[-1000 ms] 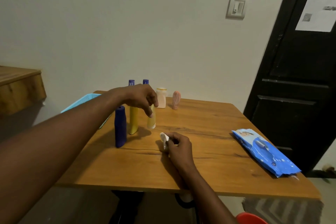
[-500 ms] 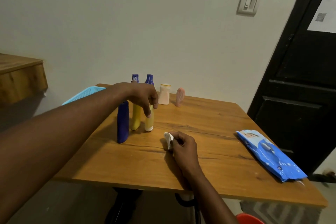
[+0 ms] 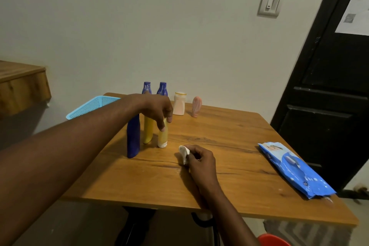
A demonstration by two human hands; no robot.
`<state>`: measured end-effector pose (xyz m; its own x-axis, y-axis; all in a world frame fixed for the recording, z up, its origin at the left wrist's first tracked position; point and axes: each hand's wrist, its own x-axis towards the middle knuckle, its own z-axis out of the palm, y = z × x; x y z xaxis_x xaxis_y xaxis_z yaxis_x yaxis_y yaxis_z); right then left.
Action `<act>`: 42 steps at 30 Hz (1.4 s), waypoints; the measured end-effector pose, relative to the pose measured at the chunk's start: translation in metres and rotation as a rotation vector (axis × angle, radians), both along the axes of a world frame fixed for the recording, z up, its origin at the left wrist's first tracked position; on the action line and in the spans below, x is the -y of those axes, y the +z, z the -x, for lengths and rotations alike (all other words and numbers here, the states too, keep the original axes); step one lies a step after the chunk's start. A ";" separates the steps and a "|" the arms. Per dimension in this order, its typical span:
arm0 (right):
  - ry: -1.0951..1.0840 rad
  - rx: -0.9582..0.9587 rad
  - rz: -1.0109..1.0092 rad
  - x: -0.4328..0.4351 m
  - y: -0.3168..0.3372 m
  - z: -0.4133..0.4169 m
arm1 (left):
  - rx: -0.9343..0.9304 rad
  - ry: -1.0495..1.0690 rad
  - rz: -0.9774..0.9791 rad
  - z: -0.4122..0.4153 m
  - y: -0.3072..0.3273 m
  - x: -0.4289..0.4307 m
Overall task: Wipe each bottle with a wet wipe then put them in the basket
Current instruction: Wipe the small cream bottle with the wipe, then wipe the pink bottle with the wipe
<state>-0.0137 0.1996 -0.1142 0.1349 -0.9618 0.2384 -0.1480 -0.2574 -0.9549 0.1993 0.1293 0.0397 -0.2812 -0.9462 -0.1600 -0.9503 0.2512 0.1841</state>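
Note:
My left hand [image 3: 157,110] reaches over a row of bottles, and its finger and thumb pinch the top of a pale yellow tube [image 3: 162,139] that stands on its white cap. Beside the tube stand a yellow bottle [image 3: 148,132] and a dark blue bottle [image 3: 133,140]. Behind them I see two blue-capped bottles [image 3: 162,88], a whitish bottle [image 3: 179,106] and a pink bottle [image 3: 196,106]. My right hand [image 3: 201,163] rests on the table and grips a crumpled white wet wipe [image 3: 183,154]. A light blue basket [image 3: 93,106] sits at the table's far left corner.
A blue pack of wet wipes [image 3: 295,170] lies near the right edge of the wooden table [image 3: 229,185]. A wall runs behind the table, with a black door [image 3: 329,96] to the right. A wooden shelf [image 3: 20,84] juts out at left. Something red [image 3: 273,240] shows below.
My left hand has stayed at the top of the pale yellow tube, with its fingers a little lower on it. My right hand still holds the wipe in the same spot. The view shifted slightly.

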 end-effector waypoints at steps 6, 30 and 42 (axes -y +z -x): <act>-0.003 0.001 0.008 0.001 -0.001 0.001 | -0.032 0.020 0.024 -0.001 -0.002 -0.003; -0.191 0.174 -0.102 0.124 0.007 0.041 | -0.472 0.098 0.471 0.082 0.001 0.101; -0.078 0.238 -0.128 0.173 -0.005 0.038 | 0.156 0.168 0.361 0.087 -0.024 0.212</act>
